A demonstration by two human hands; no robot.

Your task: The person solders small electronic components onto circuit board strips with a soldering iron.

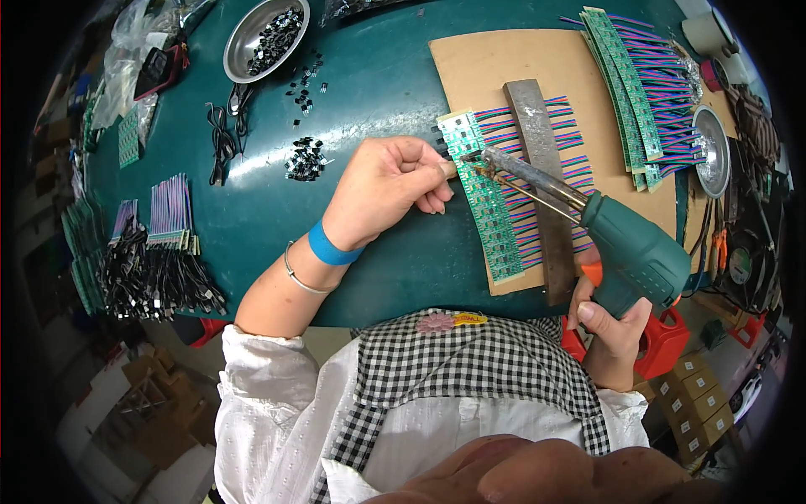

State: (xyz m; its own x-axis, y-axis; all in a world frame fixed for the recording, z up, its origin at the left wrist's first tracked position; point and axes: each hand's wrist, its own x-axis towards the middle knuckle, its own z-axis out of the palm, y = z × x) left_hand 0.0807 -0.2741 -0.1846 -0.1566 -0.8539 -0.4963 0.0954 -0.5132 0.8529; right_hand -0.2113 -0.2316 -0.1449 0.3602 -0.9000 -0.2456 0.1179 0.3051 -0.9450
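Note:
My right hand [613, 330] grips a green soldering gun [635, 248] with an orange trigger. Its long metal barrel points left, and the tip is at the upper part of a green circuit board strip [494, 225]. My left hand [401, 175] is closed in a pinch at the strip's left edge, close to the tip; what the fingers hold is hidden. Small dark parts stick out from that edge above my fingers. Coloured wires [576, 170] run rightward from the strip, beneath a heavy metal bar [537, 151] that lies across them.
A cardboard sheet [470, 63] lies under the strip. More wired board strips [617, 92] are stacked at the right, beside a metal dish [712, 155]. At the left are small black parts [308, 160], a metal bowl [238, 49], a black cable [221, 139] and bundled cables [172, 273].

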